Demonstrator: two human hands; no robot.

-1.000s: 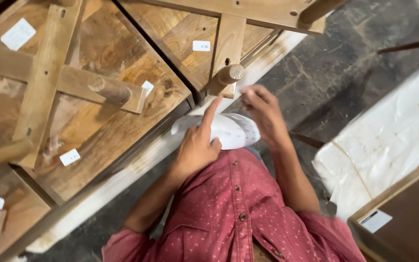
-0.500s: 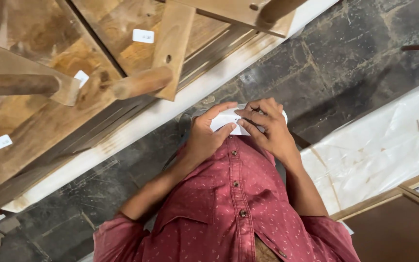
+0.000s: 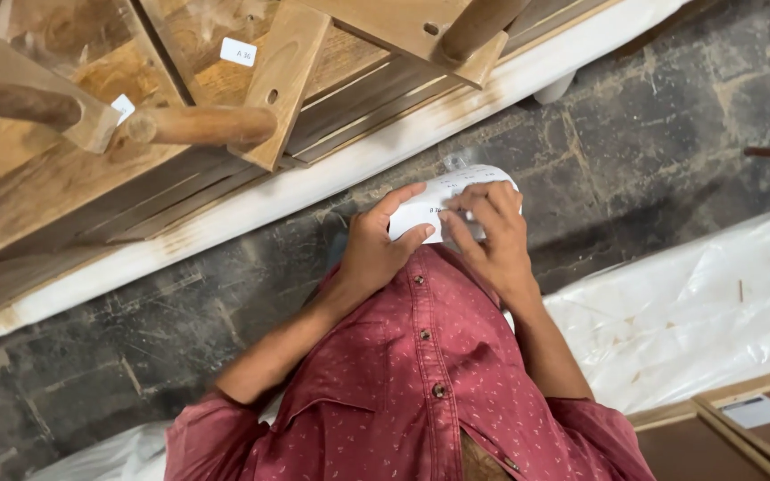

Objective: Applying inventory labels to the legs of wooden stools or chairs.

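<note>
Your left hand (image 3: 374, 254) grips the left edge of a white sheet of labels (image 3: 443, 203), thumb on top and fingers curled beneath. Your right hand (image 3: 490, 236) pinches at the sheet's near edge with thumb and forefinger; whether it has lifted a label, I cannot tell. You hold the sheet just in front of your chest, above the red patterned shirt (image 3: 421, 383) and over the dark stone floor (image 3: 634, 134). Far and left, upturned wooden furniture (image 3: 180, 98) carries small white stickers. To the right lies clear plastic sheeting (image 3: 715, 303).
</note>
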